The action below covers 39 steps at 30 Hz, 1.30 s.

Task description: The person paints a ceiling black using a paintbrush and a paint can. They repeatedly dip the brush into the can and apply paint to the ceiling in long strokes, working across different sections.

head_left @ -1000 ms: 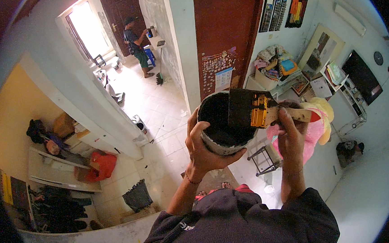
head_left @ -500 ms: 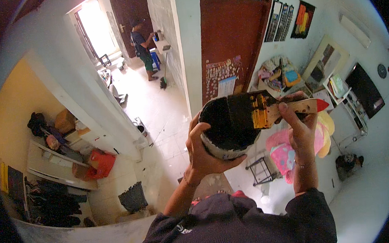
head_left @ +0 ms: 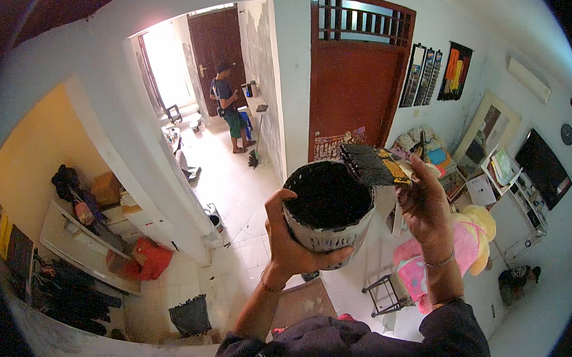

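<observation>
Paint pot [head_left: 328, 209] cupped in left hand [head_left: 290, 244]; right hand [head_left: 423, 202] grips brush [head_left: 371, 164], black-loaded bristles over rim. Loading looks done; no stroke on wall yet.

Left hand [head_left: 294, 244] grips a paint pot [head_left: 328, 209], black inside. Right hand [head_left: 423, 202] holds a paintbrush [head_left: 371, 164], black bristles at the pot's rim. Another person [head_left: 228, 106] stands in the far doorway beside the red door [head_left: 357, 100].
</observation>
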Motion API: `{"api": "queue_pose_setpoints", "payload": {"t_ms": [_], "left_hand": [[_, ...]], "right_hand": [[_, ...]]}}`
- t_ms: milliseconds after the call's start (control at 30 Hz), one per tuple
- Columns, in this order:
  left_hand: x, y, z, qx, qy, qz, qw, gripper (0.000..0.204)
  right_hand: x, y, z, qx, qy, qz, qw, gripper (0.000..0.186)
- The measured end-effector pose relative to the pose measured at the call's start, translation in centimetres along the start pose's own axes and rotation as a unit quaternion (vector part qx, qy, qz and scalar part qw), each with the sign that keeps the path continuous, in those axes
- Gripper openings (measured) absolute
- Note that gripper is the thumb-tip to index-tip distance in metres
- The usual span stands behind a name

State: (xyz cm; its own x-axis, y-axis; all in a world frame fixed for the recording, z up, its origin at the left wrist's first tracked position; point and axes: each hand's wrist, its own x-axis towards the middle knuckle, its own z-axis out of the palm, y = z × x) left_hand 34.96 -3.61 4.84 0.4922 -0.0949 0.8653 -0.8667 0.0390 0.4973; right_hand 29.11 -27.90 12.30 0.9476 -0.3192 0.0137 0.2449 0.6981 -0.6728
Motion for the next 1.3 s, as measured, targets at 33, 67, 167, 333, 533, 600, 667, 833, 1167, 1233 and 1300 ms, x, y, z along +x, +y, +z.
{"api": "queue_pose_setpoints", "payload": {"t_ms": [33, 67, 167, 333, 533, 600, 667, 833, 1167, 1233, 1300], "left_hand": [[0.1, 0.0, 0.2, -0.010, 0.002, 0.001, 1.000, 0.114], [0.0, 0.1, 0.3, -0.028, 0.002, -0.022, 0.999, 0.115], [-0.1, 0.7, 0.3, 0.035, -0.012, 0.014, 0.999, 0.117], [0.7, 2.3, 0.4, 0.036, -0.013, -0.004, 0.999, 0.115], [2.4, 2.7, 0.9, -0.032, -0.020, -0.024, 0.999, 0.115], [3.5, 2.3, 1.1, -0.072, -0.012, -0.034, 0.997, 0.115], [4.5, 2.4, 1.1, -0.086, -0.005, -0.029, 0.996, 0.115], [8.6, 3.0, 0.2, -0.032, 0.015, -0.011, 0.999, 0.114], [19.3, 3.7, -4.0, -0.091, 0.000, 0.029, 0.995, 0.101], [21.8, 4.0, -5.5, -0.108, -0.002, 0.037, 0.993, 0.094], [24.5, 3.8, -7.1, -0.096, 0.014, 0.027, 0.995, 0.091]], "right_hand": [[-0.1, -0.2, 0.3, 0.003, -0.035, -0.003, 0.999, 0.010], [-0.1, -0.5, 0.6, -0.003, -0.021, 0.001, 1.000, 0.009], [-0.3, -1.1, 1.4, -0.078, -0.040, -0.052, 0.995, 0.007], [-0.2, -1.5, 2.8, -0.079, -0.045, -0.138, 0.986, 0.020], [-0.3, -3.2, 4.5, -0.092, -0.129, -0.311, 0.937, 0.033], [0.1, -4.4, 5.0, -0.132, -0.175, -0.356, 0.908, 0.036], [1.1, -6.4, 5.5, -0.177, -0.249, -0.376, 0.875, 0.040], [3.4, -8.8, 8.4, -0.279, -0.287, -0.543, 0.738, 0.050], [5.1, -12.3, 22.4, -0.351, -0.377, -0.643, 0.566, 0.012], [6.2, -12.4, 25.1, -0.355, -0.396, -0.628, 0.568, 0.011], [7.4, -13.7, 28.3, -0.413, -0.356, -0.730, 0.413, 0.025]]}}
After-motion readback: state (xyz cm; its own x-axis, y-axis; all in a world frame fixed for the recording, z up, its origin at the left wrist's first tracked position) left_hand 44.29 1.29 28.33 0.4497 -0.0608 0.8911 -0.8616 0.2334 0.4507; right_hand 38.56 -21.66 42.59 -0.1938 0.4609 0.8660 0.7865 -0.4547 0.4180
